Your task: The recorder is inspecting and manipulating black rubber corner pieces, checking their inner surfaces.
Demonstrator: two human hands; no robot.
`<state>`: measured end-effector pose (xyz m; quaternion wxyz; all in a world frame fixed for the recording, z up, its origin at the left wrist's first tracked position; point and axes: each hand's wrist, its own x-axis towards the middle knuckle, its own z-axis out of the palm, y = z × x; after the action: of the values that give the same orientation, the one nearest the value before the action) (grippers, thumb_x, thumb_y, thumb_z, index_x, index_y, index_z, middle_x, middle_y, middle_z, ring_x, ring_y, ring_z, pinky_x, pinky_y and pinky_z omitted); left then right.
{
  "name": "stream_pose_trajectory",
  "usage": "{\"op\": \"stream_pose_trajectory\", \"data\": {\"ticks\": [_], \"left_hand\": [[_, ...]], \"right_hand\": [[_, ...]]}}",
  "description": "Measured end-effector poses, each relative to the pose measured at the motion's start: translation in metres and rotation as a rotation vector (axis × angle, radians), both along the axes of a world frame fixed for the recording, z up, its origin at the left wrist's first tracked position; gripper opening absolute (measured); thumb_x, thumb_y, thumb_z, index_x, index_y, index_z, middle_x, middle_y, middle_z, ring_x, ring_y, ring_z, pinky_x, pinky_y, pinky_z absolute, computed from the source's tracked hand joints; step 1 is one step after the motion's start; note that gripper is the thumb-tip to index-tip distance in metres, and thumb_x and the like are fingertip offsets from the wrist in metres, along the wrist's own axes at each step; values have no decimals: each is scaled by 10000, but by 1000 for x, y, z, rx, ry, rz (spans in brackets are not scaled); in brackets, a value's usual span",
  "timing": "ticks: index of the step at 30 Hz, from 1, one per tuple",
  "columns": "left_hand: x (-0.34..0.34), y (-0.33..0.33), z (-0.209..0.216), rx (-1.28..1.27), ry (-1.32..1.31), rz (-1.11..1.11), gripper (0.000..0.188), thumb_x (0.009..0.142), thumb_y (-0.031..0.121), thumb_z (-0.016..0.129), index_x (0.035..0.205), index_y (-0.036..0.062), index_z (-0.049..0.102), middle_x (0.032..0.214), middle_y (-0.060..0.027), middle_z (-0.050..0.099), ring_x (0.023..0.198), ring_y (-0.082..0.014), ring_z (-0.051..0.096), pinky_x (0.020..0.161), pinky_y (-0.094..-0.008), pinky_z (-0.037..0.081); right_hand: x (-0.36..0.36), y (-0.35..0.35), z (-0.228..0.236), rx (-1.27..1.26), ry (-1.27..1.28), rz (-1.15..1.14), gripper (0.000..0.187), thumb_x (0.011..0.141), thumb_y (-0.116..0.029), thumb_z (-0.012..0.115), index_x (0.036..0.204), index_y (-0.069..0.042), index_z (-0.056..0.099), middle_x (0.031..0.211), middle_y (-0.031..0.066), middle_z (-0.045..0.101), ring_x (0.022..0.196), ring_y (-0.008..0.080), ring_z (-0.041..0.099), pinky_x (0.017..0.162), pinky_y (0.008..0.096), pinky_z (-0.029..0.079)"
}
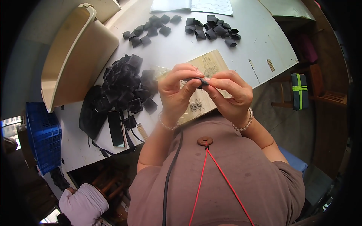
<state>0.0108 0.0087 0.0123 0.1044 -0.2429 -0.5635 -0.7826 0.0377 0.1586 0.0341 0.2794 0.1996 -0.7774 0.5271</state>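
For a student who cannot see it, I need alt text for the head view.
The left hand and right hand hold a small black piece above a pale board on a white table. A heap of black pieces lies to the left, with two smaller groups beyond.

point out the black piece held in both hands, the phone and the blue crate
black piece (204,82): head view, on its exposed surface near the middle
phone (116,129): head view, on the middle of its dark face
blue crate (44,135): head view, on its side wall
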Motion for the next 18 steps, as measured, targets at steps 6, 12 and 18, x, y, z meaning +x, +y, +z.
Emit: {"op": "stream_pose_trajectory", "data": {"ticks": [6, 12, 18], "left_hand": [[-4, -6, -1, -40, 52, 34, 131, 802, 89, 671, 884, -8, 640, 873, -86, 613, 854, -171, 550, 748, -266, 444], [-3, -4, -9, 140, -82, -42, 153, 839, 125, 638, 893, -18, 635, 895, -96, 609, 864, -165, 548, 742, -263, 449], [-2, -4, -12, 163, -140, -55, 167, 848, 146, 632, 906, -11, 641, 901, -83, 613, 868, -156, 547, 749, -261, 451]], "right_hand": [[-3, -6, 10, -6, 63, -20, 227, 633, -6, 760, 837, -54, 673, 732, 46, 615, 648, 169, 569, 571, 270, 458], [-9, -11, 9, 48, 137, -27, 222, 624, -21, 770, 820, -61, 672, 735, 42, 629, 641, 160, 574, 577, 261, 452], [-8, -15, 17, 30, 72, -56, 224, 623, -24, 771, 820, -70, 673, 711, 22, 630, 604, 144, 572, 576, 253, 447]]}}
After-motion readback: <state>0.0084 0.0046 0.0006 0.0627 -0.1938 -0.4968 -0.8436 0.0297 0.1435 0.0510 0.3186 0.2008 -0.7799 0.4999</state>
